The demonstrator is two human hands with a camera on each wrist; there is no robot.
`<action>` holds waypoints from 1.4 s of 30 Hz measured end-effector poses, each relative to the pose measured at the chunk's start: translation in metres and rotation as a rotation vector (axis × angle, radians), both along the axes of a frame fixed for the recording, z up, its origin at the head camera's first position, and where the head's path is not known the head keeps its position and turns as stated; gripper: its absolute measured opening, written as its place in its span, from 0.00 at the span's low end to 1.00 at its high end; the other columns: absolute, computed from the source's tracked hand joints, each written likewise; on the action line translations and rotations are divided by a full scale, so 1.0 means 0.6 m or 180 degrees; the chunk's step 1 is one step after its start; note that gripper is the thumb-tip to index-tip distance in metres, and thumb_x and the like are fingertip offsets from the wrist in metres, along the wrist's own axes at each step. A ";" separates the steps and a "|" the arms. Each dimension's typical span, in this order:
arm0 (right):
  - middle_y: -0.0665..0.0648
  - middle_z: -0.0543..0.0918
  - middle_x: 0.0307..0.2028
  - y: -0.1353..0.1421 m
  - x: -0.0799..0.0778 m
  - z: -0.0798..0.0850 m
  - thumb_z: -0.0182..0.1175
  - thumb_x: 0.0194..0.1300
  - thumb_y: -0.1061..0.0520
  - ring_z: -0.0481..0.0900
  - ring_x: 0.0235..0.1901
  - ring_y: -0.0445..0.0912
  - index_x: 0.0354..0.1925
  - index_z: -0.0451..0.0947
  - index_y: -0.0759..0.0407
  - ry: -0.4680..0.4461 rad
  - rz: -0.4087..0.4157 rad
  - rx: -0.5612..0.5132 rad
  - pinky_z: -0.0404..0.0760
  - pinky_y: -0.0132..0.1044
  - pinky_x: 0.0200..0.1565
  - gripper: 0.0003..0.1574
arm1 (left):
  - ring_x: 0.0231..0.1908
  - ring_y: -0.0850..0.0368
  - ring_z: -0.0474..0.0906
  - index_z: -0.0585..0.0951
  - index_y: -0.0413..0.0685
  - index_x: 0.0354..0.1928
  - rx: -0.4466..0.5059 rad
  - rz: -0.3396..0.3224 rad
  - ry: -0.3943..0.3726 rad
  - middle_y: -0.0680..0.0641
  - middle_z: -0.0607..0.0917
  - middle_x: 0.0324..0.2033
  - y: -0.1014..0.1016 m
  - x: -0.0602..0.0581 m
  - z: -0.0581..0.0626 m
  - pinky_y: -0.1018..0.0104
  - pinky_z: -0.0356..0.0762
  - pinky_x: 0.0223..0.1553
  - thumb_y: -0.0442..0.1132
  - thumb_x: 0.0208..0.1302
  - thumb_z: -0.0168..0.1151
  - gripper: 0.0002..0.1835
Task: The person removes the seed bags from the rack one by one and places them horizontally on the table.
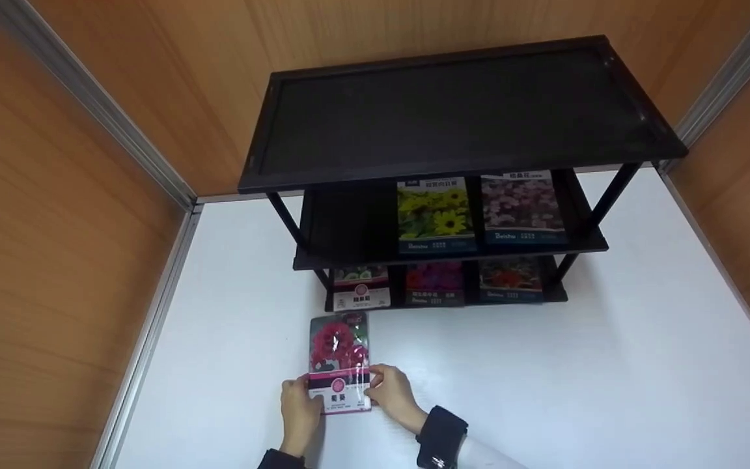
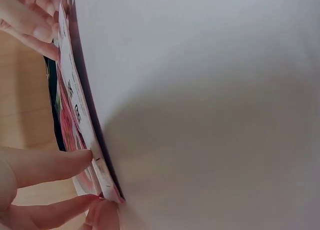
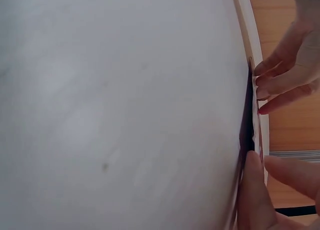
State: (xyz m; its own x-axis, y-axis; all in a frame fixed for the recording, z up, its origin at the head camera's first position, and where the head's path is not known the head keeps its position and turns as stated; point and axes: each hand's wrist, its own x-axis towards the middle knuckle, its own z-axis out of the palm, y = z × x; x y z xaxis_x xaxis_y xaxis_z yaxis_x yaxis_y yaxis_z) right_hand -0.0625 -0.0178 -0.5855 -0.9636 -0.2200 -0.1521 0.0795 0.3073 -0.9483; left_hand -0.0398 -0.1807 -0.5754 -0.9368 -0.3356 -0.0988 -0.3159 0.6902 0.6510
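Note:
In the head view a flower seed packet (image 1: 338, 348) with a red-pink bloom and a white lower label lies in front of the rack. My left hand (image 1: 300, 412) pinches its lower left edge, thumb over the label. The fingers of my right hand (image 1: 394, 393) pinch its right edge. From the left wrist the packet (image 2: 80, 97) shows edge-on, with a dark gap or shadow beneath its near side. The right wrist view also has the packet (image 3: 256, 125) edge-on between both hands.
A black tiered rack (image 1: 453, 117) stands behind the hands. Its middle shelf carries a yellow-flower packet (image 1: 437, 218) and a pink-flower packet (image 1: 522, 208). Several more packets, including a magenta one (image 1: 435, 281), lie on the bottom shelf. Wooden panels (image 1: 43, 260) enclose the white table (image 1: 232, 293).

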 end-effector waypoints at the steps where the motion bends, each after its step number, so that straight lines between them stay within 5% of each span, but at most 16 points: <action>1: 0.53 0.74 0.19 0.001 0.000 0.001 0.59 0.41 0.74 0.69 0.18 0.36 0.41 0.73 0.77 -0.0034 0.0003 -0.0004 0.73 0.26 0.20 0.23 | 0.36 0.41 0.69 0.71 0.19 0.44 -0.0026 -0.0003 0.0019 0.34 0.71 0.32 0.001 0.000 0.001 0.51 0.68 0.39 0.21 0.41 0.59 0.23; 8: 0.55 0.76 0.23 0.025 -0.009 0.015 0.60 0.42 0.72 0.72 0.22 0.39 0.40 0.74 0.75 0.0019 0.0123 -0.0011 0.74 0.29 0.26 0.21 | 0.38 0.44 0.69 0.75 0.25 0.44 -0.0195 -0.0061 0.0326 0.36 0.71 0.34 0.016 -0.009 0.013 0.53 0.69 0.39 0.20 0.45 0.56 0.18; 17: 0.56 0.77 0.28 0.093 -0.022 0.034 0.58 0.50 0.69 0.76 0.29 0.45 0.39 0.76 0.69 0.0561 0.0442 0.0444 0.75 0.31 0.32 0.14 | 0.44 0.42 0.71 0.76 0.28 0.42 -0.0477 -0.0796 0.0579 0.34 0.71 0.41 0.048 -0.026 0.019 0.54 0.72 0.44 0.25 0.45 0.64 0.18; 26: 0.56 0.77 0.33 0.145 -0.028 0.046 0.57 0.55 0.64 0.76 0.32 0.46 0.43 0.75 0.66 0.0761 0.0478 0.0739 0.76 0.32 0.35 0.14 | 0.38 0.41 0.72 0.76 0.31 0.43 -0.0945 -0.1105 0.0812 0.31 0.71 0.41 0.061 -0.036 0.008 0.50 0.72 0.37 0.32 0.41 0.69 0.23; 35: 0.57 0.77 0.35 0.177 -0.026 0.041 0.57 0.55 0.64 0.75 0.32 0.46 0.43 0.75 0.66 0.0904 0.0336 0.0851 0.76 0.32 0.35 0.15 | 0.41 0.34 0.69 0.74 0.38 0.48 -0.1526 -0.1372 0.0617 0.30 0.69 0.44 0.066 -0.038 -0.006 0.43 0.71 0.36 0.40 0.41 0.70 0.29; 42: 0.57 0.77 0.38 0.193 -0.021 0.039 0.56 0.57 0.63 0.75 0.34 0.46 0.44 0.75 0.65 0.0845 0.0420 0.0956 0.75 0.34 0.37 0.15 | 0.41 0.32 0.68 0.74 0.39 0.48 -0.1623 -0.1403 0.0500 0.31 0.69 0.44 0.062 -0.034 -0.012 0.42 0.71 0.34 0.38 0.42 0.70 0.27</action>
State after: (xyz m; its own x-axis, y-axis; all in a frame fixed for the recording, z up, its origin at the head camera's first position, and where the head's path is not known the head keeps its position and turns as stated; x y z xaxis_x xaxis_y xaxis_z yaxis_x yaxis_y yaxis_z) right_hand -0.0749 0.0981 -0.5621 -0.9445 -0.3278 0.0216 -0.2141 0.5644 -0.7973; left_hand -0.0603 -0.1433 -0.5826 -0.9867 0.1112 0.1184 0.1358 0.9646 0.2263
